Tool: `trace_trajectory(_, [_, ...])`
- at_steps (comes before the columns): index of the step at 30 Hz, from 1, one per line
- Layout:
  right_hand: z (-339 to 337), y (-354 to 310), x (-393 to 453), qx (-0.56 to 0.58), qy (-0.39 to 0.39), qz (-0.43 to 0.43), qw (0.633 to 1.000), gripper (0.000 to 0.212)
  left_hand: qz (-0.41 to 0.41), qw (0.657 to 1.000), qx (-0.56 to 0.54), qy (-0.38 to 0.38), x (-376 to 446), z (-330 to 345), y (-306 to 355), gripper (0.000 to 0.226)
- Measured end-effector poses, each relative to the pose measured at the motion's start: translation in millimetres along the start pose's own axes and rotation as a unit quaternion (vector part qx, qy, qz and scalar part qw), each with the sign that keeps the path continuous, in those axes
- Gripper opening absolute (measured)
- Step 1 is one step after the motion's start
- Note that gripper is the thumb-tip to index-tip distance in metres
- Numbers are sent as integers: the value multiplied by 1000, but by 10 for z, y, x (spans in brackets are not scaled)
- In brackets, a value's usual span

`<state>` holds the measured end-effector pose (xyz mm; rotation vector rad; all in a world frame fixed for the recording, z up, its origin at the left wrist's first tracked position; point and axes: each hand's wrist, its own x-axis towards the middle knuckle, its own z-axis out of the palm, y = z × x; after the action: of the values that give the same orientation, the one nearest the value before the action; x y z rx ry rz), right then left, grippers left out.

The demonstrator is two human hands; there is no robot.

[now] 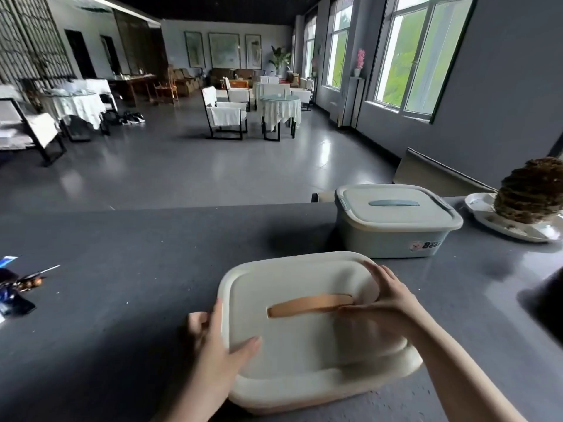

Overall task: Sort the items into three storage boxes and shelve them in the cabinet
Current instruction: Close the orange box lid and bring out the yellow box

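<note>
A cream storage box [304,388] sits on the dark grey counter [122,239] right in front of me, with its cream lid [292,339] on top and an orange handle [304,304] lying flat in the lid. My left hand [219,345] grips the lid's left edge, thumb on top and fingers down the side. My right hand [387,303] rests on the lid's right part, its fingers at the handle's right end. Behind it to the right stands a pale blue storage box [393,236] with a closed lid and a blue handle.
Small dark items and a blue-white packet [15,281] lie at the counter's left edge. A white plate holding a brown scaly ornament [530,196] stands at the far right. A dark object [545,300] is at the right edge. Beyond the counter are chairs and tables.
</note>
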<state>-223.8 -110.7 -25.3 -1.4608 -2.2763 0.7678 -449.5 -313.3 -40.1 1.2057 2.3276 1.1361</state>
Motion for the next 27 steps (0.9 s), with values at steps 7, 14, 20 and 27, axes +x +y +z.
trace_trajectory(7, [-5, 39, -39, 27, 74, -24, 997, 109, 137, 962, 236, 23, 181, 228, 148, 74])
trace_trajectory(14, [10, 320, -257, 238, 64, 159, 956, 87, 236, 924, 261, -152, 288, 834, 792, 113])
trace_trajectory(20, [71, 327, -305, 420, 55, 186, 887, 49, 230, 920, 264, -178, 386, 825, 668, 81])
trace_trajectory(27, [117, 401, -313, 375, 135, 114, 910, 45, 236, 919, 274, -161, 404, 883, 619, 72])
